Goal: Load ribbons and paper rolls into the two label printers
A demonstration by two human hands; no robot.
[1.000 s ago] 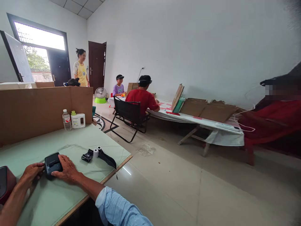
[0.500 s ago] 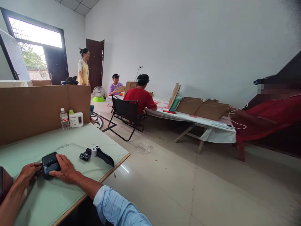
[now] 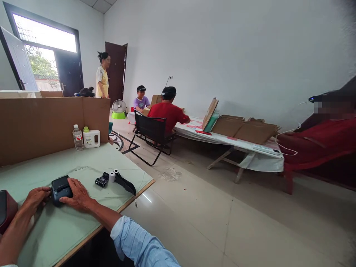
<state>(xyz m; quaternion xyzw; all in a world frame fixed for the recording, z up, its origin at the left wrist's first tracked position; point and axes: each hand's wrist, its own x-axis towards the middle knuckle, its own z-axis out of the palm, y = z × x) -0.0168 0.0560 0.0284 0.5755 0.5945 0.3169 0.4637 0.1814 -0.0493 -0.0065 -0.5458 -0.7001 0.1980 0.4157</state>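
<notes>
A small dark label printer (image 3: 61, 188) lies on the pale green table (image 3: 63, 230) at the lower left. My right hand (image 3: 78, 193) rests over its right side with fingers curled on it. My left hand (image 3: 37, 196) touches its left side, fingers bent against the casing. To the right of the printer lie a white paper roll (image 3: 112, 177), a small black part (image 3: 102, 181) and a black strap-like piece (image 3: 125, 183). A dark red-and-black object (image 3: 6, 209) sits at the far left edge, cut off by the frame.
A cardboard wall (image 3: 52, 124) backs the table, with a water bottle (image 3: 78, 137) and a white jug (image 3: 91, 138) before it. Across the tiled floor, people sit at a long low table (image 3: 236, 142) stacked with cardboard; one person stands near the door. A person in red is at the right edge.
Only the head view shifted a little; both hands stay on the printer in the same grip. The standing person has moved slightly to the right.
</notes>
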